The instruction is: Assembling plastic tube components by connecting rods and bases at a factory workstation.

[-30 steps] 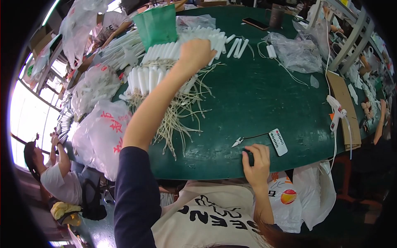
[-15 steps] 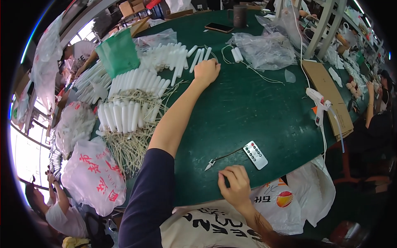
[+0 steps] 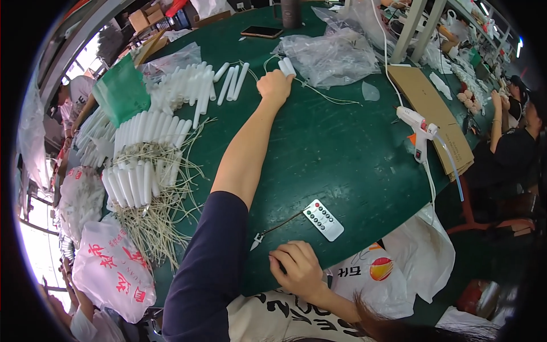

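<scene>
- My left hand (image 3: 275,88) reaches far over the green table (image 3: 353,154), its fingers folded down at the near ends of two white tubes (image 3: 287,66); I cannot tell whether they grip or only touch.
- The tubes lie just beyond my left knuckles, at 1 o'clock, with pale cords (image 3: 330,100) trailing off toward 4 o'clock.
- From that hand, the loose tubes (image 3: 232,83) sit near at 9 o'clock, the clear bag (image 3: 333,57) at 2 and the phone (image 3: 261,32) at 12.
- My right hand (image 3: 299,271) is half-curled and loose at the table's near edge, thumb apart from the fingers.
- From it, a white tip (image 3: 257,241) lies at 10 o'clock, the remote (image 3: 323,220) at 1.
- The remote's button markings are too small to read.
- The knotted bag (image 3: 114,273), at 9 o'clock from my right hand, carries large red characters.
- The white bag (image 3: 407,245), at 3, shows dark characters and a round red-and-yellow emblem.
- My cream top (image 3: 250,319) bears bold black lettering, partly hidden.
</scene>
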{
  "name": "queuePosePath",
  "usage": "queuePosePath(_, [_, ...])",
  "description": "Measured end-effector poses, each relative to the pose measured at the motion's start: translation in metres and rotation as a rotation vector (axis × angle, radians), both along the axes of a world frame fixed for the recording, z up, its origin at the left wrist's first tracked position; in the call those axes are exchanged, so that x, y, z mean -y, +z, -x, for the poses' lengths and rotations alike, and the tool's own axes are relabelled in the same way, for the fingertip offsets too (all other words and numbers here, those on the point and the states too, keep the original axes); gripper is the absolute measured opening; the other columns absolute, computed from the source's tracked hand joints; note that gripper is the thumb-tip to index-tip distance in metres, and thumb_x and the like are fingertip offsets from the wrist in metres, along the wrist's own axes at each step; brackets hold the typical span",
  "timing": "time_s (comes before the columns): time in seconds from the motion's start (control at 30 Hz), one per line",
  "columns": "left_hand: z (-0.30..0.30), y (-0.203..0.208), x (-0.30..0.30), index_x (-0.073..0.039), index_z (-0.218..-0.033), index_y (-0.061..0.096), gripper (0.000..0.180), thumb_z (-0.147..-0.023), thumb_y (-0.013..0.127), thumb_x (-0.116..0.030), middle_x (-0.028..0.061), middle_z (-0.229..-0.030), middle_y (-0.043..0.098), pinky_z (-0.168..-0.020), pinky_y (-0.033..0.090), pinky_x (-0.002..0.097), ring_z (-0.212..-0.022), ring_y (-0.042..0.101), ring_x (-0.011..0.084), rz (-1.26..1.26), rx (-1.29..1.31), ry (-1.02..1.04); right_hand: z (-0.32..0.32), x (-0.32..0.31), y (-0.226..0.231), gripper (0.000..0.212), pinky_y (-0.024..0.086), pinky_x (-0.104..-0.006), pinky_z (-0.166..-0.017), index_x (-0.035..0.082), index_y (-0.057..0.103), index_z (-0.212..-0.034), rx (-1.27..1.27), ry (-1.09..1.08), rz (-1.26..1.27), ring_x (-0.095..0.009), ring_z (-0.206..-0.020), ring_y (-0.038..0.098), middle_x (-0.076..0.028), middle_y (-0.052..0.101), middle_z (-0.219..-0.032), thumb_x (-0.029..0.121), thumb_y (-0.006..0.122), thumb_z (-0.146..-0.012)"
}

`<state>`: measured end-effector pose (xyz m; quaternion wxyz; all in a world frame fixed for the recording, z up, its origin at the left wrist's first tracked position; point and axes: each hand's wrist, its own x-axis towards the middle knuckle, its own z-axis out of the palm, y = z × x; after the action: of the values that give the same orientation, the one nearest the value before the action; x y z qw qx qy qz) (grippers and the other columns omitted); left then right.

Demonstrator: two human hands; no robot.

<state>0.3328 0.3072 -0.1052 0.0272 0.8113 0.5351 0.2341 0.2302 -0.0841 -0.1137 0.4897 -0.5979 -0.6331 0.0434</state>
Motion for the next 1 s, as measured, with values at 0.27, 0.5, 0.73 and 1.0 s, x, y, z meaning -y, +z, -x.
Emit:
queuePosePath(0.27, [0.04, 0.026, 0.014, -0.003, -0.078, 0.07, 0.025, -0.07, 0.066, -0.026, 0.0177, -0.08, 0.069, -0.065, 0.053, 0.041, -0.075, 0.068, 0.0342, -0.063, -0.032, 0.02, 0.004, 0.001, 0.003, 0.014, 0.048, -0.0355, -0.068, 0.002, 0.064, -0.079, -0.029, -0.031, -0.021, -0.027, -0.076, 0.058, -0.008, 0.06, -0.081, 0.001, 0.069, -0.067])
queuePosePath(0.5, [0.129, 0.137, 0.094, 0.0, -0.077, 0.071, 0.039, -0.071, 0.064, -0.038, 0.0193, -0.065, 0.064, -0.061, 0.051, 0.04, -0.065, 0.065, 0.0344, -0.232, 0.126, -0.034, 0.009, 0.0, -0.001, 0.014, 0.048, -0.0357, -0.067, 0.002, 0.064, -0.08, -0.04, -0.1, -0.046, -0.028, -0.076, 0.058, -0.01, 0.061, -0.081, -0.003, 0.069, -0.067])
queuePosePath(0.73, [0.212, 0.218, 0.224, 0.0, -0.075, 0.07, 0.029, -0.072, 0.066, -0.03, 0.0096, -0.047, 0.05, -0.05, 0.042, 0.0328, -0.045, 0.052, 0.0229, -0.355, 0.168, -0.262, 0.002, 0.019, 0.017, 0.033, 0.045, -0.0406, -0.08, 0.004, 0.06, -0.099, -0.144, -0.129, -0.282, -0.03, -0.089, 0.055, -0.012, 0.058, -0.096, 0.007, 0.072, -0.069])
queuePosePath(1.0, [0.261, 0.237, 0.342, -0.003, -0.082, 0.069, 0.02, -0.066, 0.074, -0.014, 0.0029, -0.047, 0.046, -0.039, 0.031, 0.0246, -0.037, 0.042, 0.0147, 0.043, 0.271, -0.935, 0.003, 0.045, 0.118, 0.054, 0.044, -0.0451, -0.086, -0.001, 0.054, -0.113, 0.093, -0.07, -0.491, -0.035, -0.098, 0.056, -0.016, 0.061, -0.105, 0.029, 0.077, -0.074])
